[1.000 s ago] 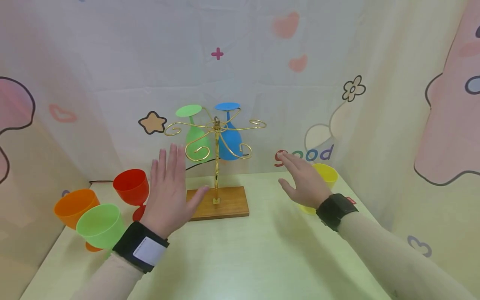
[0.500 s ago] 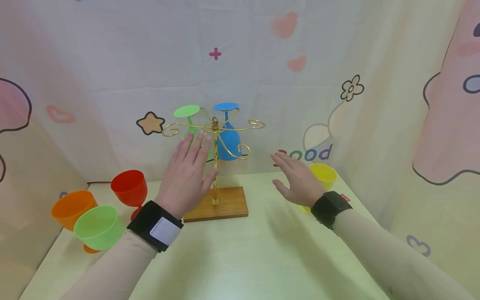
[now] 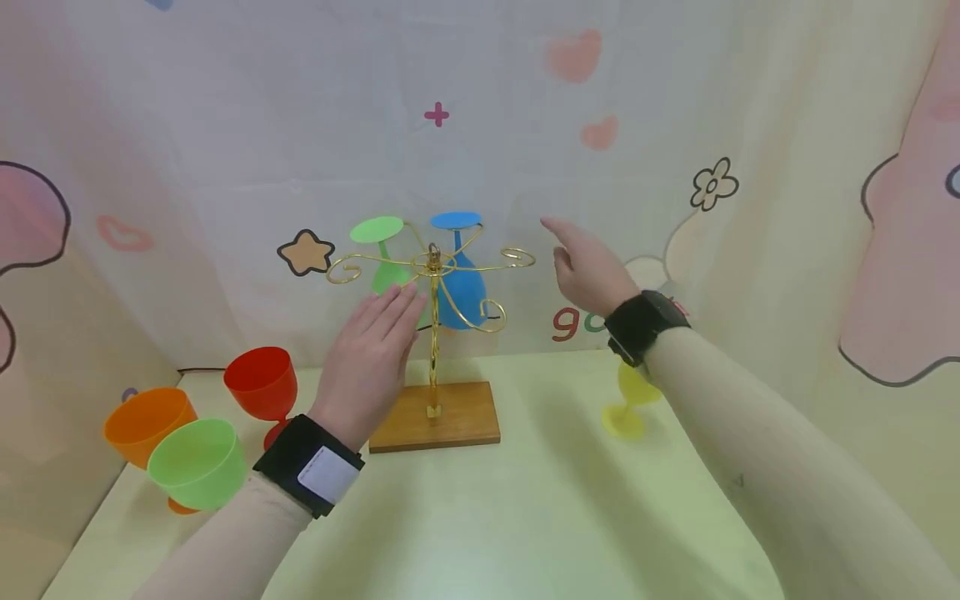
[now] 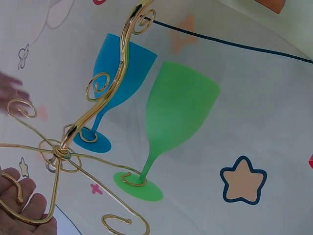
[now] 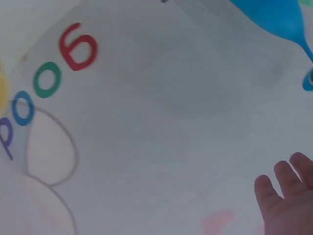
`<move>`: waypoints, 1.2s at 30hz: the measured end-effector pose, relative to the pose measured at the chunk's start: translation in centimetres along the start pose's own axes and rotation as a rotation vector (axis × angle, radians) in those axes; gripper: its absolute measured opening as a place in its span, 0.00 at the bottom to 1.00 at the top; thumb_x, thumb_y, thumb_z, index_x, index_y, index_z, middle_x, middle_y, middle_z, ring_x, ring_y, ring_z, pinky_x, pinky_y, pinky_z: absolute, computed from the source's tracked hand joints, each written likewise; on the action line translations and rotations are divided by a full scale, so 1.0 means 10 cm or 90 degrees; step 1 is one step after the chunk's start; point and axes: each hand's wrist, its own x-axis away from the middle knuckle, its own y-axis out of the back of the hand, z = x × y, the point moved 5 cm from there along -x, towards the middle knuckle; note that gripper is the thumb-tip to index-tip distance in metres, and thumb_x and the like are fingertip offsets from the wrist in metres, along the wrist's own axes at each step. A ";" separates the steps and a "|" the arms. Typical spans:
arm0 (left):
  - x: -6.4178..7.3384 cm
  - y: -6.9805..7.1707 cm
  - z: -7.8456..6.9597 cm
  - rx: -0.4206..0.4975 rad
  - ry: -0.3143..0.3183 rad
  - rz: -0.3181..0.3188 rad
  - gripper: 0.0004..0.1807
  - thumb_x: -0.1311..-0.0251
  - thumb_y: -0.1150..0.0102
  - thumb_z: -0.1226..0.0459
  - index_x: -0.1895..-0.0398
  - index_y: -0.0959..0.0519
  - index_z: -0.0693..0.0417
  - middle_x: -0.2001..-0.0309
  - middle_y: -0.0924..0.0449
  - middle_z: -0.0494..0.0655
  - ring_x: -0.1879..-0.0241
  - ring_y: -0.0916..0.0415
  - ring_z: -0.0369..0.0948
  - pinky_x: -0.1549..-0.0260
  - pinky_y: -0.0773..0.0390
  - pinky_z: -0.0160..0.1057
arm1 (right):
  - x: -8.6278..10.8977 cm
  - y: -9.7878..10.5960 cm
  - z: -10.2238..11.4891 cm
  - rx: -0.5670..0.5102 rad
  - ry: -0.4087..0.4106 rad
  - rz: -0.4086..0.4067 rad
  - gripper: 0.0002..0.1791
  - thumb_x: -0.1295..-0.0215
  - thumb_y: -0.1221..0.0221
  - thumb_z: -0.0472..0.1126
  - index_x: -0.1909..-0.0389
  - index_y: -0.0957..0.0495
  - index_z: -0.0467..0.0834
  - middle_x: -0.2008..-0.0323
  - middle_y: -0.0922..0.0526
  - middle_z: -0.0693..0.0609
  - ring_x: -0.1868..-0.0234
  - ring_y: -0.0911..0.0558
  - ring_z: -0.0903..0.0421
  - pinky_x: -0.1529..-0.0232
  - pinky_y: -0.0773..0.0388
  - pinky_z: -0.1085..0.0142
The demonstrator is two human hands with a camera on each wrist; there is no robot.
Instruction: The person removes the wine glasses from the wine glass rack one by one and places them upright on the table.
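A gold wire rack (image 3: 433, 342) with curled arms stands on a wooden base (image 3: 457, 417). A green goblet (image 3: 377, 229) and a blue goblet (image 3: 463, 292) hang upside down from its far arms. My left hand (image 3: 363, 358) is at the rack's front left, fingers extended together; they hide part of the green goblet. In the left wrist view the fingers (image 4: 32, 200) lie behind a gold curl; whether they press on it I cannot tell. My right hand (image 3: 594, 271) is raised right of the rack, index finger extended, holding nothing.
At the left stand a red goblet (image 3: 261, 383), an orange goblet (image 3: 142, 425) and a light green goblet (image 3: 198, 467), all upright. A yellow goblet (image 3: 624, 419) at the right is partly hidden by my right forearm. A printed curtain (image 3: 495, 83) hangs behind the table.
My left hand has moved right to the rack's front curl, its thumb now out of sight. My right hand has risen from in front of the yellow goblet. The goblets have stayed put.
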 end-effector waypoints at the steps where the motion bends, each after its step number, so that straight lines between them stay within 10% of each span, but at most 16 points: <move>1: 0.01 0.00 -0.02 0.001 -0.001 0.000 0.28 0.41 0.40 0.69 0.36 0.30 0.61 0.37 0.28 0.57 0.36 0.37 0.49 0.34 0.35 0.51 | -0.10 0.06 0.06 -0.005 -0.011 0.012 0.27 0.29 0.59 0.35 0.29 0.43 0.39 0.30 0.37 0.41 0.32 0.40 0.50 0.30 0.41 0.49; 10: 0.01 0.04 -0.16 0.013 -0.008 0.027 0.28 0.39 0.41 0.66 0.35 0.31 0.59 0.35 0.29 0.56 0.34 0.40 0.48 0.35 0.35 0.51 | -0.74 0.04 0.68 0.089 -0.086 0.270 0.32 0.29 0.55 0.48 0.26 0.48 0.47 0.27 0.43 0.46 0.30 0.44 0.48 0.28 0.45 0.49; 16: -0.01 0.03 -0.22 0.012 -0.017 0.024 0.27 0.39 0.41 0.67 0.35 0.30 0.59 0.36 0.29 0.56 0.34 0.40 0.48 0.35 0.34 0.51 | -0.88 -0.17 0.76 0.103 -0.103 0.347 0.30 0.26 0.59 0.42 0.25 0.50 0.45 0.26 0.45 0.44 0.28 0.48 0.48 0.28 0.44 0.52; 36: -0.06 -0.02 -0.29 0.015 -0.006 0.020 0.27 0.37 0.45 0.69 0.34 0.32 0.59 0.34 0.30 0.55 0.34 0.40 0.48 0.34 0.35 0.50 | -0.89 -0.22 0.50 0.162 -0.098 0.254 0.25 0.28 0.61 0.29 0.34 0.31 0.45 0.35 0.28 0.44 0.36 0.33 0.48 0.34 0.32 0.54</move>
